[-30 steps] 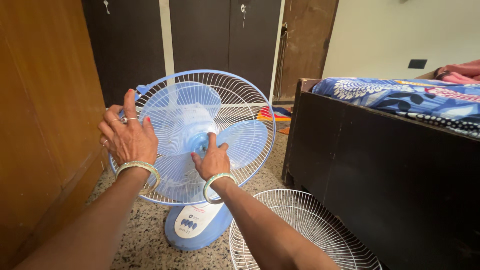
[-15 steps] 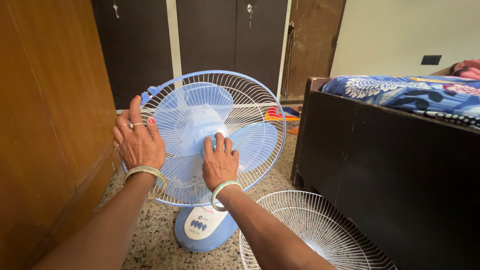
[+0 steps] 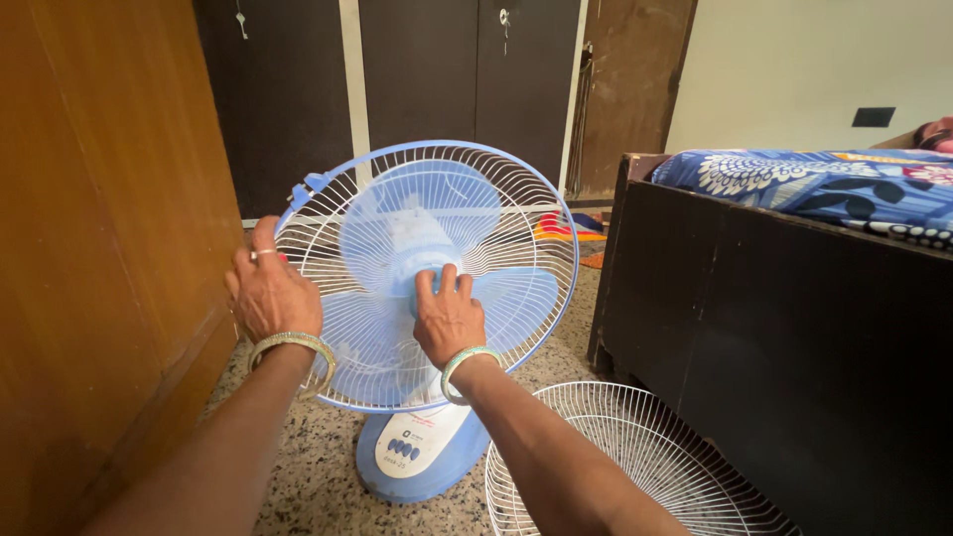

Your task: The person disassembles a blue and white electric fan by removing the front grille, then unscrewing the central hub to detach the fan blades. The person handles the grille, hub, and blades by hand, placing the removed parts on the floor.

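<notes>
A light blue table fan [image 3: 427,273] stands on the speckled floor with its front guard off. My left hand [image 3: 270,293] grips the left rim of the rear wire guard [image 3: 516,213], fingers curled over the wires. My right hand [image 3: 447,316] is closed on the blue hub cap [image 3: 415,283] at the centre of the translucent blue blades [image 3: 417,213]. Both wrists wear green bangles. The fan's base [image 3: 417,452], with its buttons, sits below my right forearm.
The detached white front guard [image 3: 635,462] lies flat on the floor at the lower right. A dark wooden bed frame [image 3: 774,328] with a blue patterned cover stands on the right. A wooden panel [image 3: 99,248] fills the left; dark cupboard doors [image 3: 427,89] stand behind.
My right hand has turned on the hub, from thumb up to fingers over it. My left hand's fingers have curled down onto the guard rim. The view has shifted slightly left.
</notes>
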